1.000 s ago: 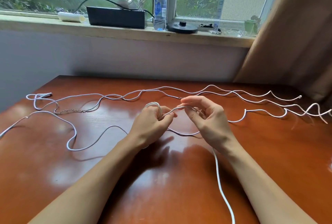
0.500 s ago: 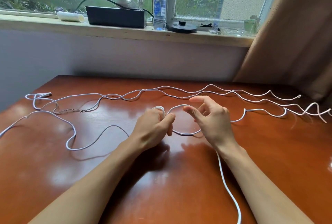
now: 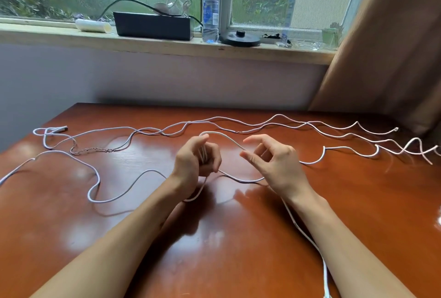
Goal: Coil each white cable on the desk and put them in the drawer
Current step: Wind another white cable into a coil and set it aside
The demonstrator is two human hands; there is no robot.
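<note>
Several white cables lie strung across the brown desk [image 3: 238,238]. My left hand [image 3: 194,161] grips a few turns of one white cable [image 3: 223,135] wound round its fingers. From there the cable arcs to my right hand [image 3: 272,162], where it runs between thumb and loosely curled fingers, then snakes off to the right. Another stretch of it passes under my right forearm and off the desk's front edge. A second white cable [image 3: 298,124] waves along the far side, its plug [image 3: 60,128] at the far left. No drawer is in view.
A thin braided cord [image 3: 90,150] lies left of my hands. On the window sill stand a black box [image 3: 152,26], a water bottle [image 3: 211,6], a white roll [image 3: 93,25] and a black disc [image 3: 239,39]. A brown curtain [image 3: 393,46] hangs at the right.
My left hand has turned and taken another turn of cable. My right hand has drawn away to the right and its pinch has loosened, leaving a raised arc of cable between the hands.
</note>
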